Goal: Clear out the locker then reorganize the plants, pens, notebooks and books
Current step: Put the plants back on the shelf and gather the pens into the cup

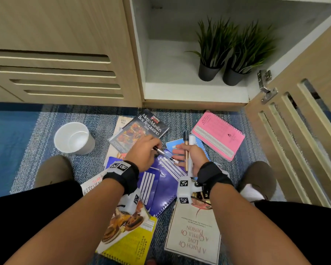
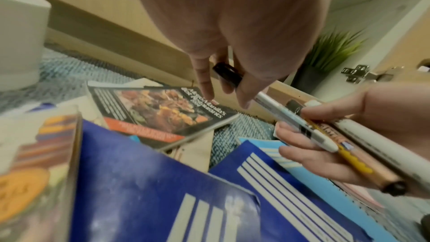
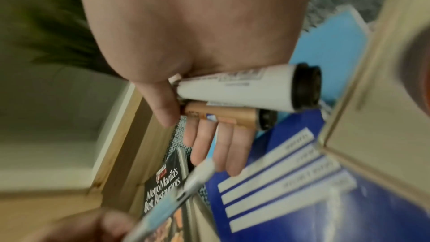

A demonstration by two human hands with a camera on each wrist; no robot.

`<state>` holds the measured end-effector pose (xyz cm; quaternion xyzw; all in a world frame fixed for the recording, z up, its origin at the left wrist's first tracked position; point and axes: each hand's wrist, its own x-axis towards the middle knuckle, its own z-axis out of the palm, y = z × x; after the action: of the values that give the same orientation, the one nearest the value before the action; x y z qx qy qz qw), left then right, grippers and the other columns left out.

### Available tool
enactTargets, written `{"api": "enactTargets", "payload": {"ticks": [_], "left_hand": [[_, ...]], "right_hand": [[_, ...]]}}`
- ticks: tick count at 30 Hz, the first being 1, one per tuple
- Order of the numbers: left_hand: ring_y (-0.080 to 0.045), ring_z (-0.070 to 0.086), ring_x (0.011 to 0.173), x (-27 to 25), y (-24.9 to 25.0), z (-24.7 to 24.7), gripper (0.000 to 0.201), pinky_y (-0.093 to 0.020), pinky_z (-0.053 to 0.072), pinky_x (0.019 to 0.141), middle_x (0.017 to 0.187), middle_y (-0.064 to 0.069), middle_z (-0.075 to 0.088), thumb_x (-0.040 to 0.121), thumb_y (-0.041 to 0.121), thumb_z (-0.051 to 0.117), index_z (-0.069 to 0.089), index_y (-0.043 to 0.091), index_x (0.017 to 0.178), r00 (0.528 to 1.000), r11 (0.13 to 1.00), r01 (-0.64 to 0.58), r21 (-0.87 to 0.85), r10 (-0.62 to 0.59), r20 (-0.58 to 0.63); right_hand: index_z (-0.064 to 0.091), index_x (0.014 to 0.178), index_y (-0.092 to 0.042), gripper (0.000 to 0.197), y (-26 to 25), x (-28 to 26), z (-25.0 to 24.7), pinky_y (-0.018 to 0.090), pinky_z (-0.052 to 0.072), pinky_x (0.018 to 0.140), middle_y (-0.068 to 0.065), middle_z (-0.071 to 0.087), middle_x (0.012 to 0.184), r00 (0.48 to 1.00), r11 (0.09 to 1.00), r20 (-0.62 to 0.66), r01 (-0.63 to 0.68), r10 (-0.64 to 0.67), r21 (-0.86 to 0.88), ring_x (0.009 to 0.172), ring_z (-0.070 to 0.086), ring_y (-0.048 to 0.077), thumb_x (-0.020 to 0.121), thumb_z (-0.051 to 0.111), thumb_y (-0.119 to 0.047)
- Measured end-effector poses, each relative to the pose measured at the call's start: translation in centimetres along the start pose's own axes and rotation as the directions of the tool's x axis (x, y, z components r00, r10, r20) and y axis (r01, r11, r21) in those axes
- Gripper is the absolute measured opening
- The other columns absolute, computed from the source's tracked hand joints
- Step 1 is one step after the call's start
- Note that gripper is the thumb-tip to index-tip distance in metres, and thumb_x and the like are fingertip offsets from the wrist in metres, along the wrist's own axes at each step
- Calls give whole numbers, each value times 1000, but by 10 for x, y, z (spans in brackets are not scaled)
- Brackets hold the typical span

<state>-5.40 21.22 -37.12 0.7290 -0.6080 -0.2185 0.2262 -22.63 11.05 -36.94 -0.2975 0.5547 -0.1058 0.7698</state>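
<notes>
My left hand (image 1: 144, 152) pinches a clear pen (image 1: 163, 153) with a black cap, its white tip lying across the fingers of my right hand (image 1: 189, 154). With its thumb, the right hand holds a gold pen (image 1: 186, 150) and a white marker (image 1: 191, 145) against the palm, fingers stretched out. The left wrist view shows the clear pen (image 2: 286, 117) touching the gold pen (image 2: 363, 165). Two potted plants (image 1: 210, 52) (image 1: 243, 56) stand in the open locker (image 1: 172, 87). Books and notebooks lie scattered on the carpet under my hands.
A white cup (image 1: 74, 138) stands on the carpet at the left. The restaurant book (image 1: 141, 129), a pink notebook (image 1: 218, 135), blue notebooks (image 1: 161, 180), a white book (image 1: 193, 232) and a yellow spiral book (image 1: 128, 238) lie between my feet. The locker door (image 1: 294, 134) hangs open at the right.
</notes>
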Motion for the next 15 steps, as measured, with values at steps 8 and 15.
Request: {"api": "enactTargets", "payload": {"ticks": [8, 15], "left_hand": [[-23, 52, 109, -16, 8, -22, 31, -43, 46, 92, 114, -2, 62, 65, 7, 69, 66, 20, 92, 996, 999, -38, 34, 41, -81], [-30, 49, 120, -40, -50, -64, 50, -51, 36, 103, 126, -6, 55, 68, 27, 71, 55, 22, 114, 758, 775, 605, 184, -489, -432]], "right_hand": [[58, 102, -1, 9, 6, -26, 51, 35, 55, 55, 15, 63, 81, 943, 950, 308, -21, 122, -312, 63, 64, 24, 96, 51, -2], [53, 104, -8, 18, 14, -24, 61, 32, 45, 52, 15, 60, 79, 968, 936, 229, -16, 102, -351, 59, 58, 27, 94, 45, 5]]}}
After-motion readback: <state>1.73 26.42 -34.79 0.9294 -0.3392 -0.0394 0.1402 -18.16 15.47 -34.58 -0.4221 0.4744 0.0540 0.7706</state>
